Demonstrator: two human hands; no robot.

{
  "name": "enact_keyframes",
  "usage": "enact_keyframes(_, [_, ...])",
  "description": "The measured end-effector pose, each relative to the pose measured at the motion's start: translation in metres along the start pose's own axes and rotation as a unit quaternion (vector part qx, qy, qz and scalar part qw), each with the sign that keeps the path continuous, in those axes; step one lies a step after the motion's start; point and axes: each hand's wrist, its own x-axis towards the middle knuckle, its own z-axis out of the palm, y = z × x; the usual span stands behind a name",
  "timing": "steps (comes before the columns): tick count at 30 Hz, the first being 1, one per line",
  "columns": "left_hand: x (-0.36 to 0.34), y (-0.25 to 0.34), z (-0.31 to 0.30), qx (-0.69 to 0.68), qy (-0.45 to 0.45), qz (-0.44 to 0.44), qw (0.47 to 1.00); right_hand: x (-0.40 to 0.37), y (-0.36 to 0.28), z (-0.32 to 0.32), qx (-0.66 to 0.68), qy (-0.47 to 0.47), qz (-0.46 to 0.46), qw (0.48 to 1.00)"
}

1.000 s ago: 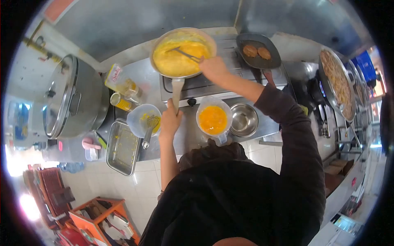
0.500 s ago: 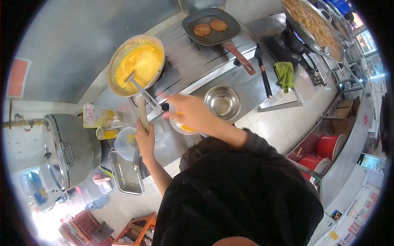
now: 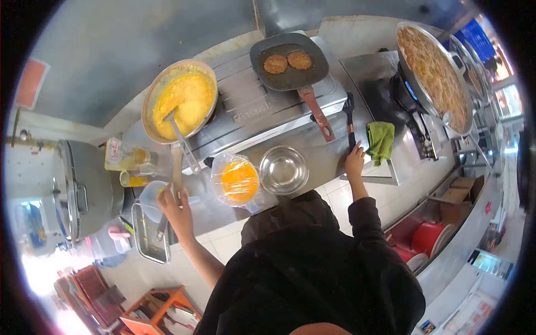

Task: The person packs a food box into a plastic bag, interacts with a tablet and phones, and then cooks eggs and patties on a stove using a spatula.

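My left hand (image 3: 176,215) is at the handle end of the round pan (image 3: 146,109), fingers apart, beside a clear plastic jug (image 3: 152,195). The pan holds a yellow mixture with a metal utensil (image 3: 181,137) resting in it. On the right, my right hand (image 3: 355,162) has its fingers around the handle end of a black spatula (image 3: 350,120), which lies on the counter. Between my hands are a plastic-covered bowl of orange-yellow contents (image 3: 239,180) and a metal bowl (image 3: 284,170). A square pan (image 3: 287,78) holds two brown patties (image 3: 275,64).
A green cloth (image 3: 381,142) hangs at the counter edge right of the spatula. A large pan of brown food (image 3: 432,75) sits on a burner at the right. At the left are a big metal pot (image 3: 97,190), a bottle (image 3: 125,156) and a metal tray (image 3: 149,237).
My right hand has moved right, from above the plastic-covered bowl to the spatula. My left hand's fingers have loosened from the pan handle. The view has shifted, with the stove lower in it.
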Motion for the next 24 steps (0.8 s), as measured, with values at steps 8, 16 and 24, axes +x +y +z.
enact_keyframes(8, [-0.039, 0.095, 0.037, 0.012, 0.258, 0.091, 0.962, 0.017, -0.011, -0.188, 0.266, 0.115, -0.047, 0.956])
enact_keyframes(16, [-0.065, 0.223, 0.183, -0.181, -0.112, 0.181, 0.96, 0.158, -0.13, -0.284, -0.025, 0.022, -0.336, 0.941])
enact_keyframes(24, [-0.072, 0.25, 0.252, -0.118, -0.123, 0.152, 0.974, 0.197, -0.179, -0.251, -0.131, 0.006, -0.469, 0.873])
